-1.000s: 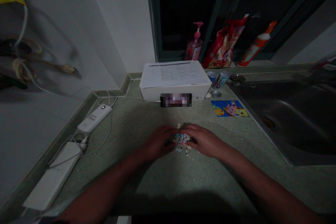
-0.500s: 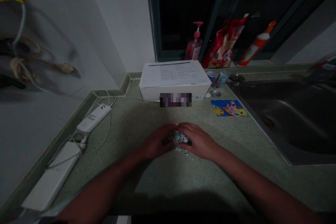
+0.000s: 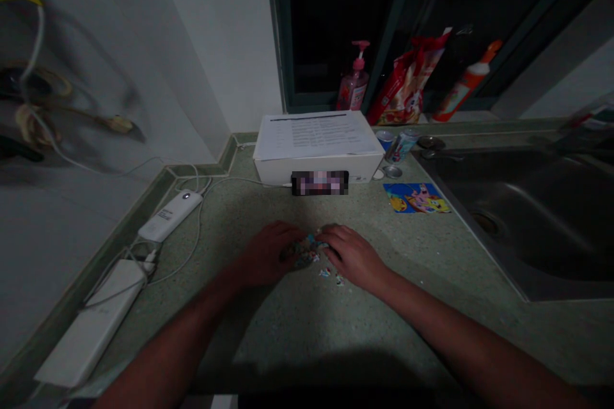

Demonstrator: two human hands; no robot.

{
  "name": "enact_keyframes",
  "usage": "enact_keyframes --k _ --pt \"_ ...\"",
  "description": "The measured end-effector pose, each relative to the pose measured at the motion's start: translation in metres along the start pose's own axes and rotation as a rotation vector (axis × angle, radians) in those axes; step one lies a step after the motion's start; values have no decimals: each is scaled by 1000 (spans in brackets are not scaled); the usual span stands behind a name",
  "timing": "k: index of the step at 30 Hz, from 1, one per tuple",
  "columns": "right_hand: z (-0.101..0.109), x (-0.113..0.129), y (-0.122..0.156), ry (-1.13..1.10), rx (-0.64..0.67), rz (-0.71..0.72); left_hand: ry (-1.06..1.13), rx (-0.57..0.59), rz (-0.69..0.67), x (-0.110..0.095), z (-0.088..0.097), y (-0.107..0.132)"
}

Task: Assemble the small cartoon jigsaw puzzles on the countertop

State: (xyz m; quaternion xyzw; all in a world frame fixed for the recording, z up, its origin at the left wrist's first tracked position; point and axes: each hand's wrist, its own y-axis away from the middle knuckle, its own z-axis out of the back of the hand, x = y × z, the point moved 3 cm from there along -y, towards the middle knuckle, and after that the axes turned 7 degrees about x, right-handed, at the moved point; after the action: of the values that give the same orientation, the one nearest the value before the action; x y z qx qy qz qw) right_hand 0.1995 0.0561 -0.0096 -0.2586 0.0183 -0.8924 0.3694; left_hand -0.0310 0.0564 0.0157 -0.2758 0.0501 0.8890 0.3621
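Observation:
A small heap of colourful jigsaw pieces [image 3: 306, 250] lies on the green speckled counter [image 3: 336, 332]. My left hand [image 3: 263, 255] cups the heap from the left, fingers curled round it. My right hand [image 3: 352, 255] presses in from the right, fingers bent against the same pieces. Two loose pieces [image 3: 330, 276] lie just in front of the heap, between my hands.
A white box [image 3: 316, 150] with a printed sheet stands behind the heap. A cartoon picture card [image 3: 416, 198] lies right of it, beside a steel sink [image 3: 527, 204]. Power banks [image 3: 170, 214] with cables sit at the left. A soap bottle [image 3: 354, 83] and a red bag [image 3: 407, 86] stand on the sill.
Both hands have drawn closer together and shifted slightly left, bunching the spread pieces into a tighter heap; a couple of pieces stayed behind in front.

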Motion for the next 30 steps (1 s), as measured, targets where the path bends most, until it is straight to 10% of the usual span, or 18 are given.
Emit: enact_keyframes --k 7,17,30 --pt "14 -1 2 -103 -77 18 90 115 -63 1 2 0" --pt "4 15 15 -47 68 -19 147 -100 -8 -2 -42 -6" --pt "20 -1 41 47 26 60 65 -18 -123 -29 -16 -3"
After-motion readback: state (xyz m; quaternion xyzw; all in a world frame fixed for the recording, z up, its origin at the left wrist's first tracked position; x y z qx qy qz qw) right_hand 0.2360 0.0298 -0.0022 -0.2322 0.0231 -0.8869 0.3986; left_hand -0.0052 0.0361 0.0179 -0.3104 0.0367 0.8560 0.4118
